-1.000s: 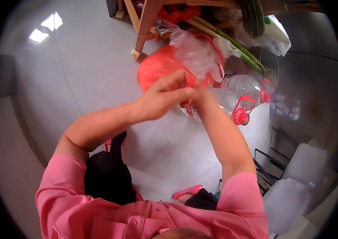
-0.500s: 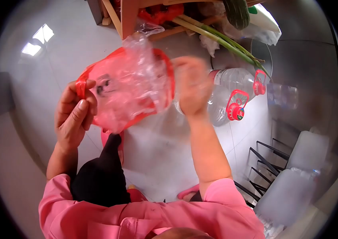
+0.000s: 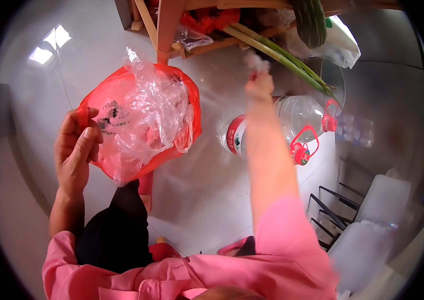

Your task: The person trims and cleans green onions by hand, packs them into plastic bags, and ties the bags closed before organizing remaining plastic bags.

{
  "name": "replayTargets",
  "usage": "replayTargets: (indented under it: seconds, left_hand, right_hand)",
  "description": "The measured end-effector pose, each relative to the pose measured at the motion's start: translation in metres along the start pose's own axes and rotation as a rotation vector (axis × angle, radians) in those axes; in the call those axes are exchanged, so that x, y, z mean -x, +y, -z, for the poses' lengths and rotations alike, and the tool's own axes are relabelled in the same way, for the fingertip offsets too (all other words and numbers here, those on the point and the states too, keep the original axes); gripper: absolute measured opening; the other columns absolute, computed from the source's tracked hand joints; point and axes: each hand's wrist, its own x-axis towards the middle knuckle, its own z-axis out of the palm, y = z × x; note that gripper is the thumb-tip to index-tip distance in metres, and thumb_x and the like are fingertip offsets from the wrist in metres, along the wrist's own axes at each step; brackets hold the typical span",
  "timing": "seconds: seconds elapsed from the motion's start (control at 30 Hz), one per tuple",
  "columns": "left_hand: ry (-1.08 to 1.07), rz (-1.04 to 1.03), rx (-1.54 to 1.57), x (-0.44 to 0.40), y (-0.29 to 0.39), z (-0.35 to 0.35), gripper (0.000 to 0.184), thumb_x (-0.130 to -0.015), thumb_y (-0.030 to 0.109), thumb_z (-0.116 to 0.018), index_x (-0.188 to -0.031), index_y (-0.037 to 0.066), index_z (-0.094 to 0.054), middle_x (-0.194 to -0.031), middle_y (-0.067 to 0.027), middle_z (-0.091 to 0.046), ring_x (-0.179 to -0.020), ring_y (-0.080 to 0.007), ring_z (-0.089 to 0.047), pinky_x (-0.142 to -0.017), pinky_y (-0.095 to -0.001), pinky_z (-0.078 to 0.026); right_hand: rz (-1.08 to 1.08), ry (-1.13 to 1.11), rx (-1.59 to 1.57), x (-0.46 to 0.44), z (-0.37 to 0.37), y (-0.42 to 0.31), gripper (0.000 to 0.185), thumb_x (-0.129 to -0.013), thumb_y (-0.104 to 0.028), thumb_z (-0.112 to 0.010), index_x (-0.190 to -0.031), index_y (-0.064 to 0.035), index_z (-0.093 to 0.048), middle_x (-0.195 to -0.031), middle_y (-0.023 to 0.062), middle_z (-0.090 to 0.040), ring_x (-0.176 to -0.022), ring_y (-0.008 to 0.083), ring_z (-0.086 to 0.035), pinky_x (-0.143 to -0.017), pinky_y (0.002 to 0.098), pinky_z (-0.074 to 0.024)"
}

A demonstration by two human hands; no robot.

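My left hand (image 3: pixel 76 142) pinches the rim of a red plastic bag (image 3: pixel 192 95), which hangs open above the floor. Crumpled clear plastic bags (image 3: pixel 154 107) fill the red bag's mouth. My right hand (image 3: pixel 260 86) reaches forward, its fingers closed on a small whitish plastic piece (image 3: pixel 257 62), blurred by motion. Just below that hand, two large clear bottles with red handles lie on their sides; the nearer bottle (image 3: pixel 236 136) is partly covered by my right forearm, the farther bottle (image 3: pixel 299 111) lies beside it.
A wooden rack (image 3: pixel 167 30) stands at the top, with long green stalks (image 3: pixel 287 61) sticking out. A dark green gourd (image 3: pixel 309 22) and a white bag (image 3: pixel 344 42) are at upper right. Grey chairs (image 3: pixel 362 245) stand at lower right on the tiled floor (image 3: pixel 197 190).
The red bag has come off the floor and swung left with my left hand. My right hand has moved away from the bag, up toward the stalks, with the whitish plastic.
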Motion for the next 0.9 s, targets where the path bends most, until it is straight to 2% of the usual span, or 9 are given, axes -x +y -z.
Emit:
replayTargets:
  seconds: [0.07,0.13,0.23,0.27,0.33,0.47,0.53,0.8,0.9]
  left_hand:
    - [0.01,-0.01,-0.003,-0.001,0.0,-0.006,0.027,-0.091,0.011,-0.048,-0.115,-0.001,-0.048,-0.082,-0.0035,-0.053,-0.055,-0.002,-0.038,-0.05,-0.0154,-0.031]
    - [0.092,-0.002,0.01,0.0,-0.006,-0.011,0.029,-0.09,0.009,-0.05,-0.117,-0.001,-0.047,-0.096,-0.0056,-0.054,-0.062,-0.0036,-0.043,-0.056,-0.0183,-0.037]
    - [-0.001,-0.027,-0.029,0.004,-0.004,-0.009,0.03,-0.09,0.004,-0.048,-0.119,-0.002,-0.046,-0.108,-0.006,-0.053,-0.072,-0.0053,-0.046,-0.064,-0.0197,-0.04]
    - [-0.038,-0.065,-0.057,0.006,-0.002,-0.012,0.03,-0.09,0.004,-0.048,-0.119,-0.002,-0.046,-0.108,-0.0057,-0.053,-0.076,-0.0056,-0.047,-0.066,-0.0191,-0.04]
    - [-0.192,-0.198,-0.146,0.008,-0.001,-0.021,0.029,-0.086,-0.003,-0.046,-0.115,-0.003,-0.048,-0.104,-0.0074,-0.051,-0.091,-0.0149,-0.049,-0.075,-0.0258,-0.041]
    - [-0.49,-0.4,-0.294,0.011,-0.012,-0.04,0.029,-0.079,0.001,-0.055,-0.107,-0.004,-0.049,-0.086,-0.0151,-0.048,-0.074,-0.0309,-0.052,-0.06,-0.0345,-0.044]
    - [-0.425,-0.597,-0.314,0.016,-0.014,-0.051,0.028,-0.077,0.001,-0.056,-0.104,-0.003,-0.05,-0.086,-0.0164,-0.048,-0.072,-0.0336,-0.051,-0.059,-0.0358,-0.045]
    - [-0.289,-0.711,-0.638,0.02,-0.057,-0.018,0.032,-0.07,0.004,-0.061,-0.101,0.003,-0.055,-0.093,-0.0113,-0.052,-0.076,-0.0274,-0.054,-0.061,-0.0358,-0.045]
    - [-0.106,-0.678,-0.922,0.022,-0.073,-0.015,0.031,-0.073,0.011,-0.063,-0.103,0.008,-0.055,-0.1,-0.0087,-0.052,-0.089,-0.0277,-0.051,-0.065,-0.0402,-0.045]
  right_hand:
    - [0.056,-0.024,0.108,0.078,-0.008,0.02,0.013,-0.087,-0.016,-0.056,-0.098,-0.0095,-0.052,-0.088,0.0025,-0.053,-0.076,0.0134,-0.052,-0.065,0.0268,-0.0444]
    - [0.199,-0.441,0.264,0.164,-0.011,0.025,0.017,-0.085,-0.016,-0.059,-0.099,-0.0099,-0.052,-0.089,-0.001,-0.055,-0.078,0.0119,-0.053,-0.074,0.028,-0.0439]
    - [1.028,-1.094,0.969,0.226,-0.009,0.045,0.017,-0.074,-0.003,-0.06,-0.091,-0.0063,-0.058,-0.107,0.0099,-0.052,-0.102,0.0262,-0.05,-0.087,0.0364,-0.0423]
    - [0.99,-1.327,1.044,0.236,-0.01,0.052,0.018,-0.074,-0.002,-0.058,-0.091,-0.0063,-0.059,-0.11,0.0104,-0.052,-0.103,0.0281,-0.05,-0.089,0.0361,-0.0421]
    - [0.732,-1.305,1.207,0.251,-0.013,0.081,0.023,-0.073,-0.011,-0.057,-0.095,-0.0092,-0.062,-0.108,0.0092,-0.056,-0.1,0.0259,-0.053,-0.083,0.0365,-0.0441]
    - [0.646,-1.326,1.213,0.252,-0.021,0.101,0.025,-0.074,-0.009,-0.056,-0.098,-0.008,-0.061,-0.11,0.0099,-0.056,-0.102,0.0259,-0.053,-0.086,0.036,-0.0434]
    - [0.64,-1.329,1.223,0.254,-0.03,0.104,0.026,-0.075,-0.008,-0.056,-0.1,-0.0074,-0.061,-0.111,0.0102,-0.056,-0.103,0.026,-0.053,-0.087,0.0357,-0.0431]
    - [0.44,-1.35,1.218,0.248,-0.04,0.092,0.029,-0.078,-0.004,-0.055,-0.107,-0.0049,-0.06,-0.116,0.0115,-0.056,-0.107,0.0262,-0.054,-0.091,0.0347,-0.0416]
    - [0.116,-1.31,1.106,0.247,-0.032,0.05,0.031,-0.079,-0.002,-0.055,-0.109,-0.004,-0.06,-0.118,0.012,-0.056,-0.108,0.0262,-0.054,-0.093,0.0343,-0.041]
